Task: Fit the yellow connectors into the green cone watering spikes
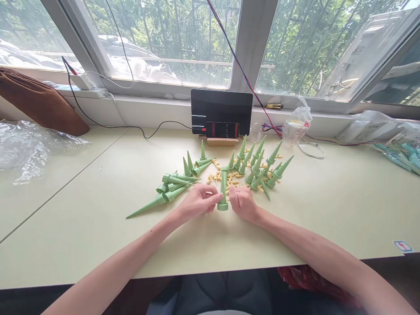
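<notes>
A green plastic watering spike (223, 186) is upright between my two hands, its wide collar toward me. My left hand (201, 201) pinches it from the left with thumb and fingers. Close to its right side, my right hand (243, 204) is closed with curled fingers; whatever they may hold is hidden. Just beyond the hands lies a pile of small yellow plastic valve pieces (233, 176). To the left, several green spikes (173, 178) lie or stand without visible yellow parts. Over on the right, a cluster of green spikes (257, 164) stands with yellow pieces on some.
A tablet (221, 107) and a phone (222, 130) lean at the window sill behind the pile. Clear plastic bags (36, 146) and a brown bag (39, 103) lie at left. A bagged cup (297, 124), cable (311, 150) and more bags (370, 127) are at right.
</notes>
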Motion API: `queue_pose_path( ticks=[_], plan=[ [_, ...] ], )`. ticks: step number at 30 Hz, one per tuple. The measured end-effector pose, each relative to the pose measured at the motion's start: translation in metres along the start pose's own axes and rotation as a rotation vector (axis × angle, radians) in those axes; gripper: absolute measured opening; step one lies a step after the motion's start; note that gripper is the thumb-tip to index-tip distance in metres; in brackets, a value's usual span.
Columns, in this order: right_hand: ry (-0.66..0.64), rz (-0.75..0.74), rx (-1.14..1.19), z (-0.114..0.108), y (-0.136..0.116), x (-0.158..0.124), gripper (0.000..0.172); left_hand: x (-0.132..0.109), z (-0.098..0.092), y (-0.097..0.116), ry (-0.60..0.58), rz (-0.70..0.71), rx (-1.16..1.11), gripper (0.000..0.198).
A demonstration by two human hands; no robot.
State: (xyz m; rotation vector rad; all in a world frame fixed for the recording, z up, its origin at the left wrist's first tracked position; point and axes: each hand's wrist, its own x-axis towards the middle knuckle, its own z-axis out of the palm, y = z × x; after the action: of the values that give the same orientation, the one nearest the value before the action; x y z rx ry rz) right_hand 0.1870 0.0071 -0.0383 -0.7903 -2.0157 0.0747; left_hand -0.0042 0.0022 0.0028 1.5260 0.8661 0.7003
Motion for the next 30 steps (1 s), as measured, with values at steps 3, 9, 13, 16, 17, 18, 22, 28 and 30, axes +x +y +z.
queue_pose_path(
  ticks=[3, 9, 13, 16, 17, 18, 22, 28, 30],
  plan=[
    [-0.019, -0.042, -0.02, -0.002, -0.001, 0.0, 0.057, 0.0, -0.001, 0.001, -0.064, -0.026, -0.047, 0.043],
    [-0.047, -0.19, -0.088, -0.008, -0.002, 0.001, 0.053, 0.002, -0.005, -0.006, -0.168, -0.147, -0.215, 0.042],
    [-0.087, -0.282, -0.132, -0.012, -0.001, 0.002, 0.049, 0.002, -0.006, -0.009, -0.219, -0.194, -0.255, 0.042],
    [-0.075, -0.308, -0.149, -0.014, -0.001, 0.005, 0.048, 0.002, -0.006, -0.008, -0.209, -0.187, -0.283, 0.04],
    [-0.062, -0.308, -0.149, -0.015, -0.001, 0.006, 0.048, 0.003, -0.005, -0.008, -0.197, -0.174, -0.289, 0.04],
    [-0.046, -0.306, -0.148, -0.016, -0.001, 0.008, 0.049, 0.003, -0.004, -0.008, -0.183, -0.156, -0.288, 0.039],
    [0.011, -0.244, -0.157, -0.017, -0.001, 0.013, 0.051, 0.004, -0.001, -0.009, -0.144, -0.09, -0.257, 0.037],
    [0.089, -0.233, -0.103, -0.018, -0.001, 0.015, 0.054, 0.002, 0.001, -0.003, -0.22, -0.054, -0.241, 0.037],
    [0.098, -0.23, -0.09, -0.019, -0.001, 0.015, 0.054, 0.001, 0.002, 0.001, -0.239, -0.054, -0.222, 0.034]
  ],
)
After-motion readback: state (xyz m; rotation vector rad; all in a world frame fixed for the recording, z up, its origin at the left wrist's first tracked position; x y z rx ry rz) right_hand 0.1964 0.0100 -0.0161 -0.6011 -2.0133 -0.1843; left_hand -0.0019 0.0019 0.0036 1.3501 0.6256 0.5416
